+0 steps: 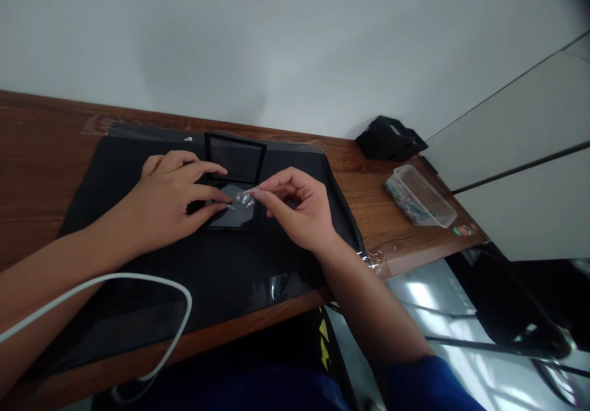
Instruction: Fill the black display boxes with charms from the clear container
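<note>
A small black case with an upright lid stands open on a black mat. Its flat base holds a few tiny clear pieces. My left hand lies on the left side of the case, fingers stretched out, fingertips touching the base beside the pieces. My right hand hovers at the case's right side, thumb and forefinger pinched together over the pieces; what they hold is too small to name.
The mat covers a brown wooden desk against a white wall. A clear plastic tub with small parts and a black object sit at the right end. A white cable loops across the mat's near edge.
</note>
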A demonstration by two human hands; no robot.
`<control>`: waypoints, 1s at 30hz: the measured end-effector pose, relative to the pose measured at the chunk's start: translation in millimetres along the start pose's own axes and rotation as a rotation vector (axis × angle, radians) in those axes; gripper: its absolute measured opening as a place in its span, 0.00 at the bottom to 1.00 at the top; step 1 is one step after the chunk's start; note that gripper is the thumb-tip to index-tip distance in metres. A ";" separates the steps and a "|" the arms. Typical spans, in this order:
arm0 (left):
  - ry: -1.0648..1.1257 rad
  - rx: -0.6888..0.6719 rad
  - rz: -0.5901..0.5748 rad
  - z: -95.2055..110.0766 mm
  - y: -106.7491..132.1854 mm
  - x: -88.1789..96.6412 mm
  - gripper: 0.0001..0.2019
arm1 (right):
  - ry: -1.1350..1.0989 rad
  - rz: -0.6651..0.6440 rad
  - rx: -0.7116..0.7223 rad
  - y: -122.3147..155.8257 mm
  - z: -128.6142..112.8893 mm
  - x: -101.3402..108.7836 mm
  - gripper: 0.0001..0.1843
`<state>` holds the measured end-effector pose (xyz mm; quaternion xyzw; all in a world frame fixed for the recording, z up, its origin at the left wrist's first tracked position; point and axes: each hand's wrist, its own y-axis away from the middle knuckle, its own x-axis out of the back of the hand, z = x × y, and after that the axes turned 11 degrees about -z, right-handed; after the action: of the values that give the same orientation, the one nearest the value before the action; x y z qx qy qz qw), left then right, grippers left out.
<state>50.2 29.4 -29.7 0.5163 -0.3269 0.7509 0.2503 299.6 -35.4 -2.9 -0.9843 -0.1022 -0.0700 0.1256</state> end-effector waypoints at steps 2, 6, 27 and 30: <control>0.007 0.016 -0.004 -0.3 -0.9 -1.7 0.16 | 0.007 -0.003 0.000 0.3 -0.5 0.0 0.20; -0.003 0.020 0.001 3.6 -3.1 0.5 0.17 | 0.031 -0.020 -0.003 0.4 1.1 -0.5 0.21; -0.080 0.046 0.085 19.8 -0.8 3.9 0.19 | 0.152 0.013 0.094 1.7 3.4 -0.6 0.15; -0.078 0.056 0.118 21.2 -0.1 4.5 0.16 | 0.165 0.087 0.092 0.7 3.0 -0.1 0.15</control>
<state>61.7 13.8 -20.2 0.5317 -0.3450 0.7527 0.1782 300.0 -35.3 -6.0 -0.9719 -0.0519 -0.1405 0.1818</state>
